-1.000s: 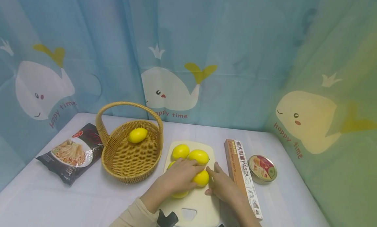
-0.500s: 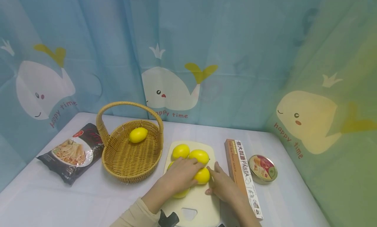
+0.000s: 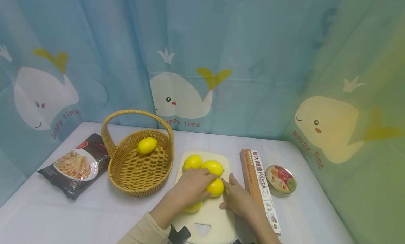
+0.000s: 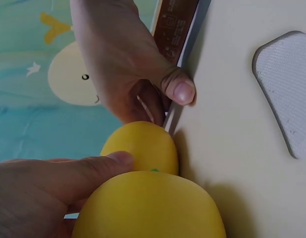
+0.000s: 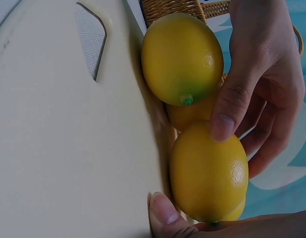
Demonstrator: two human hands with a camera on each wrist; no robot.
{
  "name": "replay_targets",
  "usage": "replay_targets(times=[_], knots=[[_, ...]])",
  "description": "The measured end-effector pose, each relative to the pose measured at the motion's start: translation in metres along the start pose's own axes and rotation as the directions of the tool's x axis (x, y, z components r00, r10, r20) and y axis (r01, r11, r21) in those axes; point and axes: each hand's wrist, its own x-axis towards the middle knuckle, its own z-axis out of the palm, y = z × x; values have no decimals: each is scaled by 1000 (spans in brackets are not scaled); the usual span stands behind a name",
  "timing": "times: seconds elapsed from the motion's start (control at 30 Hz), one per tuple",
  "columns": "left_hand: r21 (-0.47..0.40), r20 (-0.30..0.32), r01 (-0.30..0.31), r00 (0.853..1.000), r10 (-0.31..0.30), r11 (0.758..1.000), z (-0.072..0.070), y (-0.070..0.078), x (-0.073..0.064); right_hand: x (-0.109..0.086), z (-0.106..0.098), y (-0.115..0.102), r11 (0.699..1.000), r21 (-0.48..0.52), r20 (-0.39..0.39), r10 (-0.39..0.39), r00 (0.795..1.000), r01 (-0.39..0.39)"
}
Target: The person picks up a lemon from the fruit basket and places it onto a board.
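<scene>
Several yellow lemons lie on a cream cutting board [image 3: 218, 223] in the head view. My left hand [image 3: 193, 186] reaches over them and holds one lemon [image 3: 215, 187], with its thumb on the near side, as the right wrist view also shows. At that lemon's right end is my right hand [image 3: 238, 198], fingers extended beside it and thumb low by the board. Two more lemons sit behind, a left one [image 3: 193, 162] and a right one [image 3: 212, 168]. Another lemon [image 3: 193, 207] shows under my left wrist, partly hidden. The left palm covers part of the group.
A handled wicker basket [image 3: 140, 193] stands left of the board with one lemon [image 3: 147, 145] inside. Farther left lies a black noodle packet [image 3: 76, 165]. A long pasta box [image 3: 261, 191] and a round tin [image 3: 281, 180] lie to the right. A whale-print curtain [image 3: 253, 107] hangs behind.
The held lemon has shifted slightly away from me, along with my left hand. A lemon that peeked out left of that hand is now covered. The view has moved a little.
</scene>
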Motion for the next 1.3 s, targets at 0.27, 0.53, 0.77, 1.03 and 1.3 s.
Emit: replay_targets(times=[0.27, 0.53, 0.77, 1.03, 1.3], knots=[[3, 2, -8, 1000, 8, 1000, -5, -1, -2, 0, 0, 0, 1000, 13, 4, 5, 1000, -5], [-134, 11, -40, 999, 42, 990, -30, -9, -9, 1, 1, 1, 999, 37, 16, 27, 1000, -27], [-370, 25, -17, 999, 29, 929, -67, -29, -27, 2, 2, 1, 998, 51, 17, 29, 999, -30], [-525, -27, -43, 999, 34, 850, -95, -77, -58, 2, 2, 0, 999, 37, 24, 36, 999, -37], [-626, -192, -82, 980, -51, 776, -88, -139, -78, 3, 2, 1, 998, 40, 30, 40, 999, -41]])
